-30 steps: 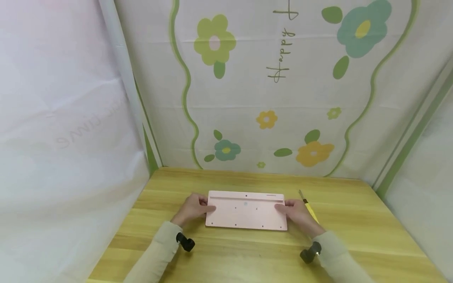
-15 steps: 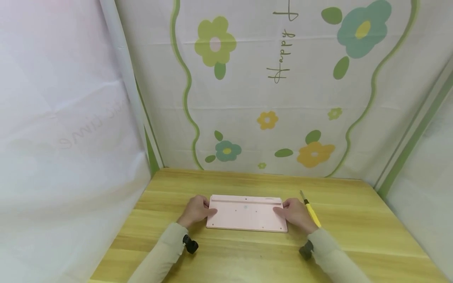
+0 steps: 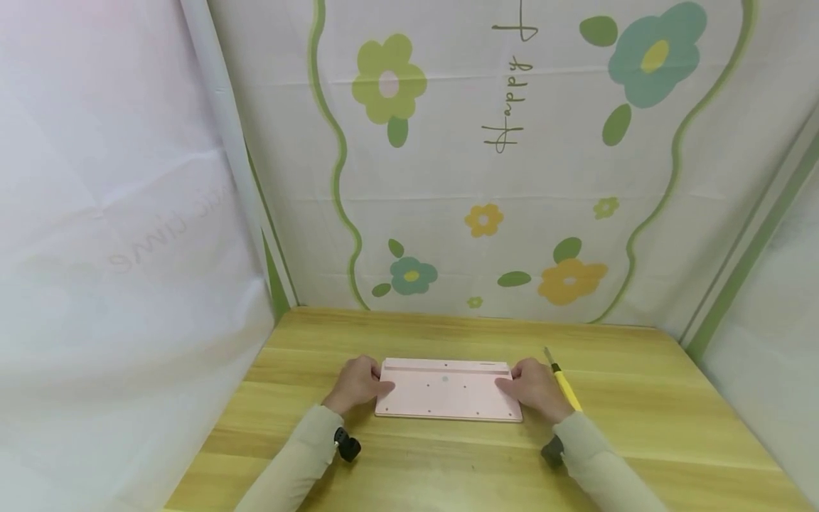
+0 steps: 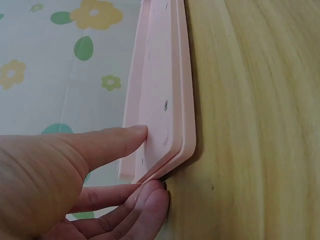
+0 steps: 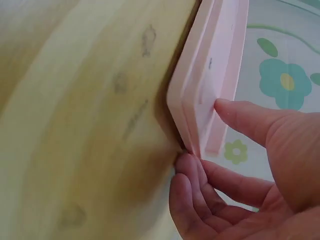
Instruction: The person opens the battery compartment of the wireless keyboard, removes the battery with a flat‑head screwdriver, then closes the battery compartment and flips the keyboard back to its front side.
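A pink keyboard point(image 3: 448, 398), its underside up, lies low over the wooden table. Small screws dot that underside, and a raised bar runs along its far edge. At its left end my left hand point(image 3: 358, 384) grips it, thumb on the upper face and fingers at the edge and below, as the left wrist view shows. My right hand point(image 3: 536, 387) pinches the right end in the same way, and the right wrist view shows its fingers point(image 5: 187, 175) curled under the corner. The keys are hidden.
A yellow-handled screwdriver point(image 3: 566, 390) lies on the table point(image 3: 640, 427) just right of my right hand, its tip pointing away. A white flowered cloth point(image 3: 448, 178) hangs behind the table, with more cloth at both sides.
The keyboard has tilted a little and its far edge has come lower and nearer. Both hands have kept their hold on its ends. The screwdriver lies where it was.
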Demonstrator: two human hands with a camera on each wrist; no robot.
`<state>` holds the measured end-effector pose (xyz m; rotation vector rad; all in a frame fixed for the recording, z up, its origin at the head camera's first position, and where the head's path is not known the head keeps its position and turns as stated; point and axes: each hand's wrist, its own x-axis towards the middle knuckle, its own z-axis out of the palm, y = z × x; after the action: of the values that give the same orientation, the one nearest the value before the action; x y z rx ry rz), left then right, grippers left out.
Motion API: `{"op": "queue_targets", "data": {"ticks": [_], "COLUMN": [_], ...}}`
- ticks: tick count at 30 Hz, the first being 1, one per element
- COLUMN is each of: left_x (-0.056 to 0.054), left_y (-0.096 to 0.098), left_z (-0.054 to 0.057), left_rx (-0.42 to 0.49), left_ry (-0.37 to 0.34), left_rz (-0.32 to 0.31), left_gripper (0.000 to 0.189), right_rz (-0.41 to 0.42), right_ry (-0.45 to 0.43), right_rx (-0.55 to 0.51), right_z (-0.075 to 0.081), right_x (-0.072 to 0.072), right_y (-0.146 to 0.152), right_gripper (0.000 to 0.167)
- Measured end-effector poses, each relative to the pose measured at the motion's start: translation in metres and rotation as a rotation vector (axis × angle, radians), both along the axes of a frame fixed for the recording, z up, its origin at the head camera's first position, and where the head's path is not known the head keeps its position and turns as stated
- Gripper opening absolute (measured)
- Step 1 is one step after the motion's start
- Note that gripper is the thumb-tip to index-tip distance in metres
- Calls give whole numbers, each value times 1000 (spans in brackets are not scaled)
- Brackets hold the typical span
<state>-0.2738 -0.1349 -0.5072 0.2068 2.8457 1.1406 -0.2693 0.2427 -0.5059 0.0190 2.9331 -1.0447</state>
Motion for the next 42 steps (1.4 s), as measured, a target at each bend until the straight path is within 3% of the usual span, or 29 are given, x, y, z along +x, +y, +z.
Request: {"op": "queue_targets", "data": {"ticks": [3,6,8,11,13,21,29,35,42], "left_x": [-3,-10,-16,-24,-29,-39,-45,-46,-46], "left_y": [-4,-10,-14,-18,-19,-18,-19,-19,-20], "left_z": [1,1,0,-4,-7,-21,-29,-28,-19], "left_rx": [11,29,39,72,99,118,202,212,224], "left_ry": [21,65,92,90,74,80,67,56,29], "left_rz": [-5,-23,-50,-94,-114,-169,-164,-143,-141], "left_gripper": [22,16,23,39,44,34,27,27,27], "right_rz": [69,177,257,354,404,573,595,593,629], "right_ry": [81,201,257,280,279,341,347,338,208], "right_rx": [61,94,98,123,168,270,281,287,227], "right_z": [4,8,12,16,18,10,2,6,22], "right_x": [-4,-12,-16,-22,-24,-34,-41,-43,-53], "right_y": [2,8,12,15,14,4,2,1,-6], "right_gripper": [41,25,17,31,31,24,16,9,9]}}
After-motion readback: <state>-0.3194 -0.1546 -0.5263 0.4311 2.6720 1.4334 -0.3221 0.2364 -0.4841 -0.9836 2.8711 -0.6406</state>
